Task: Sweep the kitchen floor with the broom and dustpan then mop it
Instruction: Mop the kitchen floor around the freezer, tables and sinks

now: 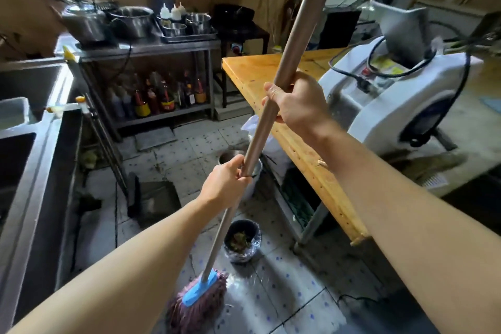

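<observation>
Mop (pixel 199 304) rests on wet tiled floor (pixel 284 293) beside wooden table (pixel 271 81).

Mop head (pixel 198 304) on floor (pixel 292 293) near bottom centre, bin (pixel 242 244) just behind it, right of the handle (pixel 260 127). Wooden table (pixel 271 89) right, machine (pixel 393 106) on it. Sink unit (pixel 29 160) left. Steel shelf (pixel 151 47) at back: pots on top, bottles below. Dustpan (pixel 154 203), probably, on floor between sink and table.
</observation>
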Tool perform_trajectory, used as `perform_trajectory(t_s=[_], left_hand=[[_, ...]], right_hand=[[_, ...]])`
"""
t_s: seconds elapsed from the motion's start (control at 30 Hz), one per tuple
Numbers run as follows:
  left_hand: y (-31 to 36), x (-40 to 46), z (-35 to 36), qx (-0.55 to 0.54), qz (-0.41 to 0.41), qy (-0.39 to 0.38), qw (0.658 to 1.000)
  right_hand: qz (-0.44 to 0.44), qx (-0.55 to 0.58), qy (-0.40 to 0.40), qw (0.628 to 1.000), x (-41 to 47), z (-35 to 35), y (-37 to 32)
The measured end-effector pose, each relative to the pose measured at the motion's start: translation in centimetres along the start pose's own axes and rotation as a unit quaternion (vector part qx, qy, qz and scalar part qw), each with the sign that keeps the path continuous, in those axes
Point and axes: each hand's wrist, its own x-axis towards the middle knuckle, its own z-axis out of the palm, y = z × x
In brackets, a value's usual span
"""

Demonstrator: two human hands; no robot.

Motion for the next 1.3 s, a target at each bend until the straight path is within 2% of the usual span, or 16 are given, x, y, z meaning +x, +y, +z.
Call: perform_trajectory(t_s=[0.4,0.8,1.0,1.3], left_hand=[[4.8,-7.7,8.7,-0.013,0.105,-0.129,0.986],[16.8,-13.1,19.8,-0.013,0.223,-0.254,0.941],[23.4,-14.8,24.6,0.000,0.279,-0.283,0.918],[27.2,-14.0,30.4,0.037,0.341,-0.295,0.892]], right_hand=[[0.095,-0.077,0.109,0.986,-11.5,-8.6,2.6],[0.168,-0.118,0.251,0.946,-21.9,-23.1,5.2],[0.168,-0.143,0.319,0.922,-25.4,-29.9,6.8],[0.173,-0.194,0.405,0.877,-27.9,-33.4,9.7]])
